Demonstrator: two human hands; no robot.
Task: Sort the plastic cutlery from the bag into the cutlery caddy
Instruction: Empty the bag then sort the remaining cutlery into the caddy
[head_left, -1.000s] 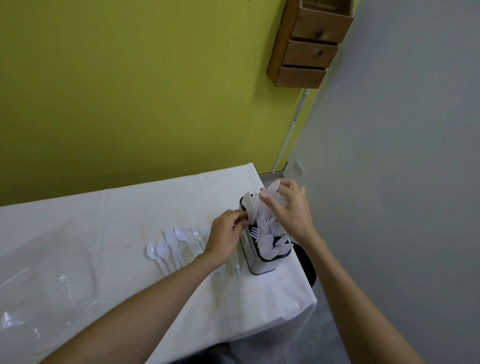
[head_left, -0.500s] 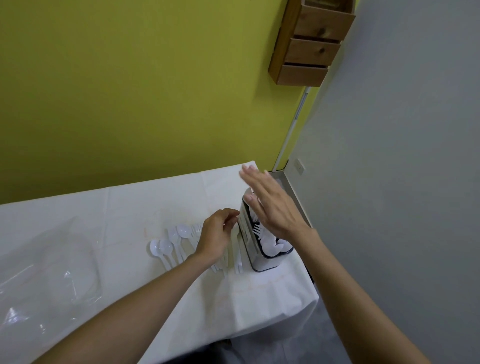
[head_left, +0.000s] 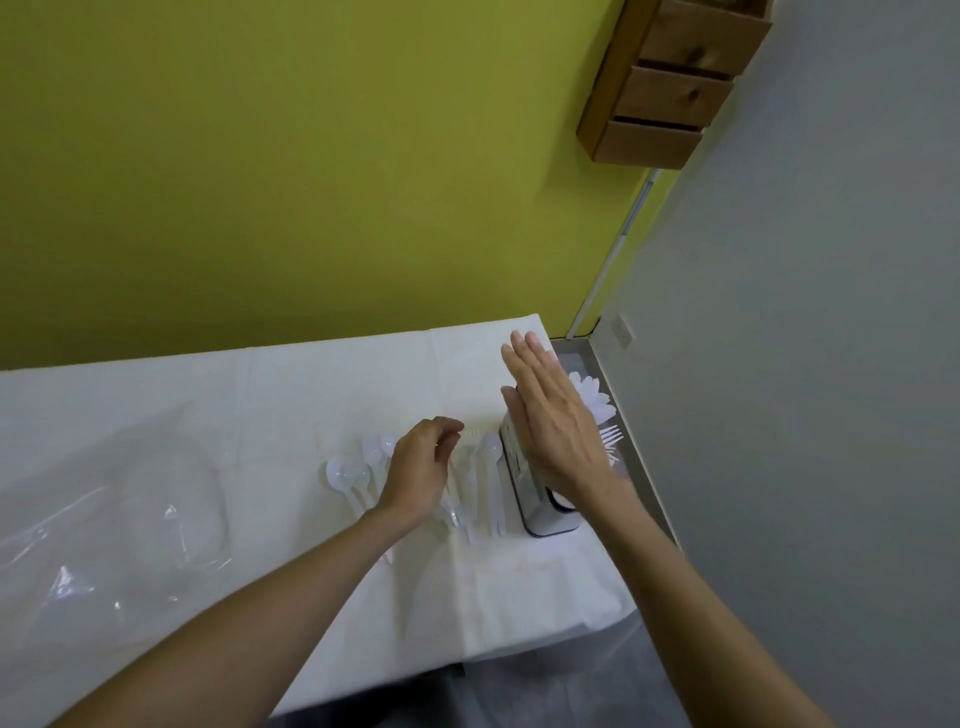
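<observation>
right grip (head_left: 550, 436): released, fingers straight and together, palm flat over the caddy (head_left: 540, 514), hiding most of its top.
left grip (head_left: 418, 470): fingers loosely curled over loose cutlery; cannot tell if it holds a piece.
caddy: upright near the right edge of the bench (head_left: 311, 395); forks (head_left: 612, 436) fan out behind the right grip.
loose spoons (head_left: 345, 475): flat on the bench, left of the left grip.
bag (head_left: 130, 509): clear, far left on the bench.
drawer unit (head_left: 670, 88): wooden, on the wall above.

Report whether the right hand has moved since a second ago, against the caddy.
Yes. The right hand has released the white plastic cutlery and opened flat, reaching past the far end of the white caddy toward the yellow wall.
</observation>
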